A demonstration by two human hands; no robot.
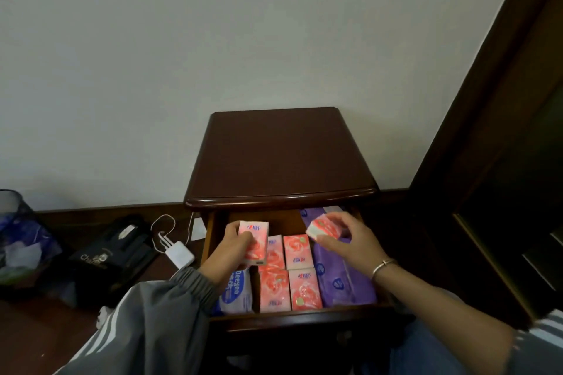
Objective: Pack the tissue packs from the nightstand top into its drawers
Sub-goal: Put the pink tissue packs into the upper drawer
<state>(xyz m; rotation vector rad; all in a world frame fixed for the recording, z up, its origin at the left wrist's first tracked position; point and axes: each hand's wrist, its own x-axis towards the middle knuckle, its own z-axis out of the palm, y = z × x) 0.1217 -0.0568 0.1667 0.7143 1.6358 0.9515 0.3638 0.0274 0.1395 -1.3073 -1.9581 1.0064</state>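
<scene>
a pink, rose-printed tissue pack (254,240) is gripped upright in the left hand (234,245), and a second pink pack (326,230) is pinched, tilted, by the right hand (350,240), both held over the open drawer (304,318). beneath them four more pink packs (297,251) are laid flat in a block, flanked by a white-and-blue pack (237,292) and purple packs (341,280).

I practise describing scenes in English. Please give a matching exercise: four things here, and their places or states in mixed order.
1 left hand
2 purple pack
3 blue and white pack
4 white charger

a on the floor
b right side of the drawer
c front left corner of the drawer
d grips a pink pack

Pairs: 1-d, 2-b, 3-c, 4-a
</scene>
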